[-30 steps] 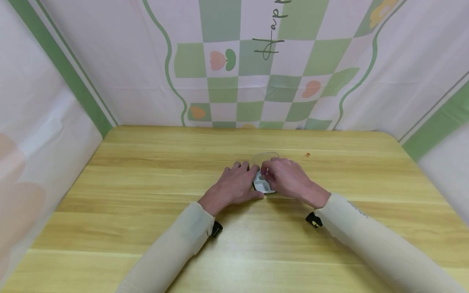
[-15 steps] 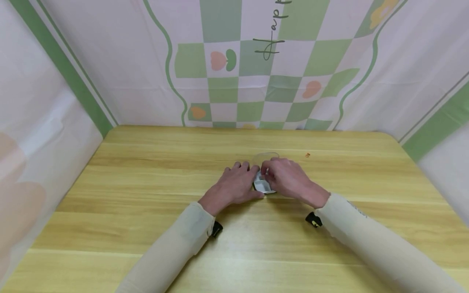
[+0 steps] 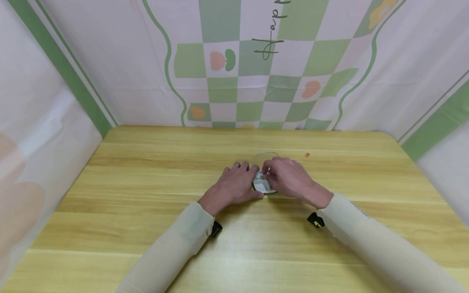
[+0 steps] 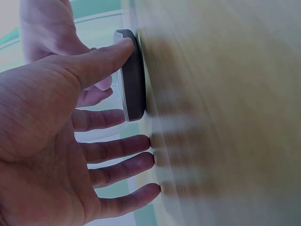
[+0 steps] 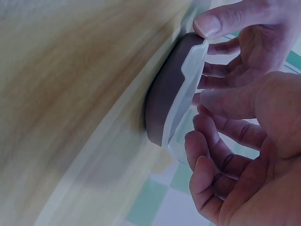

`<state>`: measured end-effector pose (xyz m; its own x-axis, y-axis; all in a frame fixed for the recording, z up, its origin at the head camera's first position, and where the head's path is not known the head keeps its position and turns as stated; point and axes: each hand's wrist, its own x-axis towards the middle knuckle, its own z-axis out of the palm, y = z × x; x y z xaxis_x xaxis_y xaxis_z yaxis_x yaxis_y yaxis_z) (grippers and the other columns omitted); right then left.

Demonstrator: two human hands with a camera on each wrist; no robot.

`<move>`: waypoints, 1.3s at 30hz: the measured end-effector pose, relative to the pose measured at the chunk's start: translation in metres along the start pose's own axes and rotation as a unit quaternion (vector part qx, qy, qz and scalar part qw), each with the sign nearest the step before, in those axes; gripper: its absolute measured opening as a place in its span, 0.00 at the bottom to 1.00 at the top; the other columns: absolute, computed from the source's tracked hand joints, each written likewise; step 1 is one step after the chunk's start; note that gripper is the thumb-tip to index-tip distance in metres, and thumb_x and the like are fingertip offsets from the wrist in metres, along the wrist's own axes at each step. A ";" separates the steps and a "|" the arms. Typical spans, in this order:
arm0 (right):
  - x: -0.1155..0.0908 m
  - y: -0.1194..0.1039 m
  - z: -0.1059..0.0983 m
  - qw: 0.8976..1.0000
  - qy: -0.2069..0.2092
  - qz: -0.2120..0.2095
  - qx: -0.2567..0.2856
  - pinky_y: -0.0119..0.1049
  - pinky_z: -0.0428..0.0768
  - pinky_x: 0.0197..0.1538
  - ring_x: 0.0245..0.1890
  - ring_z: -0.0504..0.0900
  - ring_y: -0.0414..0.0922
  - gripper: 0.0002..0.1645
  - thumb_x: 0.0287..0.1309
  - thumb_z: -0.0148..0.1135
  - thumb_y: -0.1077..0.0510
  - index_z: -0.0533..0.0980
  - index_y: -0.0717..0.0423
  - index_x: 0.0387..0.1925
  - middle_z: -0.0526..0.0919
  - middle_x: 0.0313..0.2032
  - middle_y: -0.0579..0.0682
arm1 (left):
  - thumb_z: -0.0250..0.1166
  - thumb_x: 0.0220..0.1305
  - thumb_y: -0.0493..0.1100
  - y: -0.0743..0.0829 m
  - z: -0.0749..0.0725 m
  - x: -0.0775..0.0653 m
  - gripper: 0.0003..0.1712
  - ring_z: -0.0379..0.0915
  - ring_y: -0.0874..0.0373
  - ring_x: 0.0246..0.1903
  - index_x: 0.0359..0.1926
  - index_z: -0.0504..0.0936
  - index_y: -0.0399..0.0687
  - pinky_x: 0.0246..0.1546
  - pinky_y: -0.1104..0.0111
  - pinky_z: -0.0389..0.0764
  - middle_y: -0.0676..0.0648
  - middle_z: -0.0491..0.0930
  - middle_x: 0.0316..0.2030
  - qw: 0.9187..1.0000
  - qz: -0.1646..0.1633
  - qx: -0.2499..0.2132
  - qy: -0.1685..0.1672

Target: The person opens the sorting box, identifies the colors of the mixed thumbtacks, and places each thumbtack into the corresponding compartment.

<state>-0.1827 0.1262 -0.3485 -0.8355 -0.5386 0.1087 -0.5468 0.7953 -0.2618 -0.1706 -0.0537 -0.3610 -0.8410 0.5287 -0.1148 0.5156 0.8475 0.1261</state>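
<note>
A small compartmented case (image 3: 262,186), white inside with a dark base, lies on the table between both hands. Its clear lid (image 3: 271,153) is swung back on the far side. My left hand (image 3: 237,184) steadies the case, thumb on its near edge and index finger at the far side; the other fingers rest on the table. In the left wrist view the thumb presses the dark base (image 4: 133,80). My right hand (image 3: 287,176) reaches over the case's right part, thumb and index fingertips close together at the compartments. I cannot tell whether anything is pinched there.
A tiny orange-red piece (image 3: 307,155) lies on the wooden table (image 3: 154,179) beyond the right hand. Patterned curtain cloth (image 3: 223,89) hangs behind the table and along both sides.
My right hand and sleeve have shifted very slightly to the right, uncovering a little more of the compartments. The left hand and the case stay in place.
</note>
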 end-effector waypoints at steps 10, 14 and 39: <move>-0.004 0.008 -0.006 1.000 0.004 0.016 0.005 0.34 0.69 0.25 0.24 0.72 0.40 0.04 0.53 0.61 0.57 0.77 0.50 0.32 0.74 0.26 0.42 | 0.54 0.54 0.72 -0.001 0.001 0.000 0.42 0.65 0.51 0.46 0.63 0.61 0.54 0.36 0.60 0.68 0.48 0.68 0.48 1.000 0.001 0.003 0.004; -0.005 0.013 -0.009 1.000 -0.001 0.023 0.002 0.34 0.69 0.26 0.24 0.71 0.40 0.04 0.54 0.61 0.55 0.76 0.50 0.33 0.74 0.26 0.42 | 0.55 0.53 0.72 0.000 0.002 0.001 0.42 0.64 0.52 0.45 0.62 0.62 0.54 0.36 0.60 0.68 0.48 0.68 0.47 1.000 0.000 0.001 0.005; -0.014 0.052 -0.017 0.998 0.017 0.049 -0.021 0.41 0.70 0.32 0.30 0.73 0.44 0.10 0.54 0.59 0.52 0.77 0.52 0.34 0.75 0.30 0.48 | 0.56 0.54 0.71 0.001 0.001 0.001 0.44 0.62 0.49 0.52 0.65 0.59 0.53 0.45 0.56 0.67 0.45 0.65 0.56 1.000 -0.006 -0.016 -0.004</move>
<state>-0.2002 0.1795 -0.3477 -0.8864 -0.4478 0.1173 -0.4629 0.8552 -0.2331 -0.1711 -0.0520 -0.3622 -0.8457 0.5189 -0.1249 0.4998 0.8521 0.1557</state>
